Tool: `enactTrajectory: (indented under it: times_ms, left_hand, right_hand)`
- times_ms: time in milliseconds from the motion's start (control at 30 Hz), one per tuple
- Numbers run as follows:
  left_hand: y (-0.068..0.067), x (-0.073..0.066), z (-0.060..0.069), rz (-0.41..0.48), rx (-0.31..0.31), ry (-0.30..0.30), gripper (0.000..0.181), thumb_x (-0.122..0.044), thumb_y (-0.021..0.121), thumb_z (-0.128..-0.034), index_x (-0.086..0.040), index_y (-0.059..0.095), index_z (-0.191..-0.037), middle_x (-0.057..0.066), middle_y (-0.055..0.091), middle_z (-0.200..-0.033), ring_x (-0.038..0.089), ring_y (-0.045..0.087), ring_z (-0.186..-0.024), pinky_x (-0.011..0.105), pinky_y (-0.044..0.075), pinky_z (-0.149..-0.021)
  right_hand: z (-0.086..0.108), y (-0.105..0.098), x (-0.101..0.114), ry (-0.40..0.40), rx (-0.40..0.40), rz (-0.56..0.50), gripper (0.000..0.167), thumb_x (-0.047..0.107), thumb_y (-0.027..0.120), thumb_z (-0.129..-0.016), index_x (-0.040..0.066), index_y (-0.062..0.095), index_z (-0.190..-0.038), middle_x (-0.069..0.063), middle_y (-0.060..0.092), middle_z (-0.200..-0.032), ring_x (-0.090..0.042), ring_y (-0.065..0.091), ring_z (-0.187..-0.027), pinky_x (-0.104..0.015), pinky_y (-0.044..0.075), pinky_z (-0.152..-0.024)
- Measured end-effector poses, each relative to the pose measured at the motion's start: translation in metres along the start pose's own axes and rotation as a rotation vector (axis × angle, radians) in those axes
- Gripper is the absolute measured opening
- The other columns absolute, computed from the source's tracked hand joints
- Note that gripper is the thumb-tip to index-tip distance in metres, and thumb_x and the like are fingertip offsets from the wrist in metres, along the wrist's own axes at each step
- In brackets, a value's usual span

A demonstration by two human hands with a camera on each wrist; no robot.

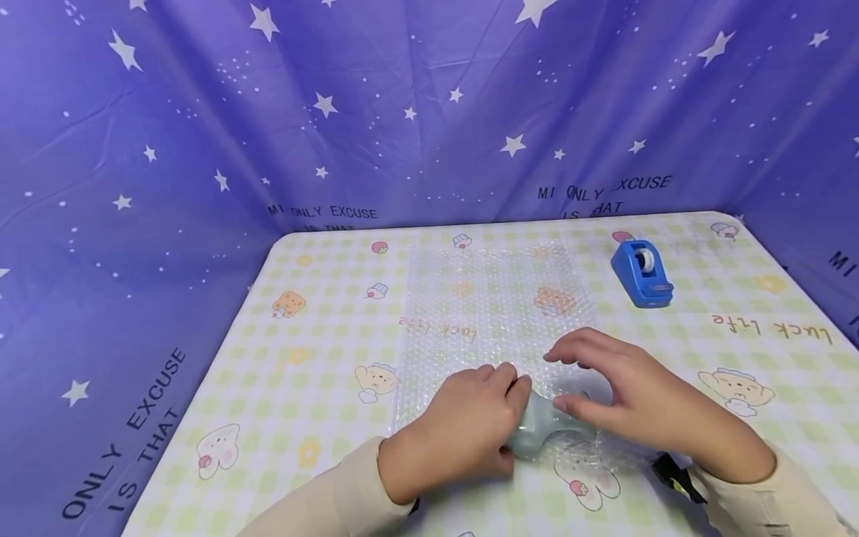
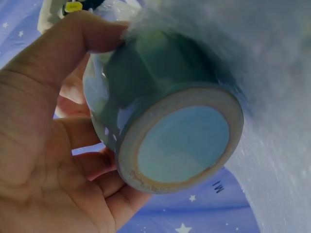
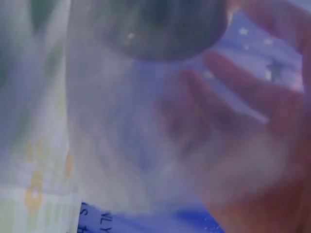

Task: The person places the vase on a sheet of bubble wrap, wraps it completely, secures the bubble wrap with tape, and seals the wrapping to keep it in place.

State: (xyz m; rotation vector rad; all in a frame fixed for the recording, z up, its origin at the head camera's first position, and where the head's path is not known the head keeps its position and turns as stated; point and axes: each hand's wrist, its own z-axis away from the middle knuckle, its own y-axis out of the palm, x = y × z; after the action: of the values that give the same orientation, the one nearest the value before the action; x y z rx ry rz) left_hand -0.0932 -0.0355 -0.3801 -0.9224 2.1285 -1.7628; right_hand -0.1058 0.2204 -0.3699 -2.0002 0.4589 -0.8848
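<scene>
Your left hand grips green vessel; your right hand gapes (contact unclear). Bubble wrap mostly flat beyond, wrapping looks unfinished; tape dispenser, far right, untouched.

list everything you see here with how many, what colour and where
ceramic vessel: 1, pale green, on its side at the bubble wrap's near end
bubble wrap: 1 sheet, clear, spread over the tablecloth
tape dispenser: 1, blue, far right
tape roll: 1, white, in the dispenser
tablecloth: 1, white and green checks with cartoon prints, under everything
backdrop: panel count unclear, purple-blue with white stars, behind and beside
wrist device: at least 1, black, by the right wrist
sleeves: 2, cream, near edge
left hand: 1, fingers holding the vessel
right hand: 1, beside the vessel
</scene>
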Motion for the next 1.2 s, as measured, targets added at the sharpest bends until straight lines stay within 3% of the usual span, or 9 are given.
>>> enactTrajectory:
  times_ms: [200, 400, 667, 933, 1200]
  left_hand:
    - [-0.003, 0.007, -0.004, 0.060, 0.064, -0.002, 0.074, -0.049, 0.085, -0.0581, -0.012, 0.066, -0.119, -0.005, 0.056, -0.093, 0.010, 0.056, -0.072, 0.024, 0.052, -0.064]
    - [-0.003, 0.011, -0.008, 0.080, 0.073, 0.007, 0.077, -0.051, 0.084, -0.0577, -0.012, 0.067, -0.121, -0.006, 0.057, -0.096, 0.009, 0.056, -0.073, 0.024, 0.052, -0.064]
    - [-0.003, 0.016, -0.010, 0.130, 0.106, 0.016, 0.080, -0.050, 0.085, -0.0593, -0.010, 0.066, -0.126, -0.006, 0.062, -0.100, 0.007, 0.058, -0.077, 0.021, 0.052, -0.066]
    - [-0.004, 0.024, -0.009, 0.348, 0.144, -0.073, 0.091, -0.039, 0.091, -0.0566, -0.009, 0.047, -0.130, -0.008, 0.059, -0.088, 0.004, 0.054, -0.071, 0.020, 0.045, -0.058]
    - [-0.002, 0.030, -0.009, 0.449, 0.149, -0.102, 0.103, -0.037, 0.093, -0.0567, -0.006, 0.039, -0.139, -0.005, 0.059, -0.088, 0.007, 0.053, -0.078, 0.017, 0.045, -0.065]
  right_hand:
    - [-0.001, 0.001, 0.011, 0.001, 0.056, 0.020, 0.051, 0.041, 0.083, -0.086, 0.036, 0.058, -0.130, 0.022, 0.056, -0.130, 0.002, 0.055, -0.121, -0.011, 0.040, -0.100]
    - [-0.003, 0.002, 0.016, -0.012, 0.092, 0.043, 0.054, 0.048, 0.084, -0.083, 0.032, 0.061, -0.129, 0.023, 0.055, -0.130, -0.001, 0.056, -0.118, -0.011, 0.039, -0.100]
    - [-0.004, 0.003, 0.019, -0.019, 0.126, 0.074, 0.056, 0.051, 0.085, -0.081, 0.029, 0.061, -0.127, 0.023, 0.055, -0.130, 0.001, 0.058, -0.114, -0.020, 0.049, -0.095]
    - [-0.006, 0.002, 0.020, -0.047, 0.110, 0.081, 0.065, 0.051, 0.087, -0.077, 0.026, 0.058, -0.130, 0.022, 0.055, -0.129, 0.002, 0.057, -0.109, -0.022, 0.050, -0.090]
    - [-0.011, 0.002, 0.022, -0.032, 0.128, 0.121, 0.075, 0.053, 0.089, -0.073, 0.029, 0.055, -0.134, 0.024, 0.052, -0.130, 0.002, 0.056, -0.111, -0.030, 0.054, -0.091]
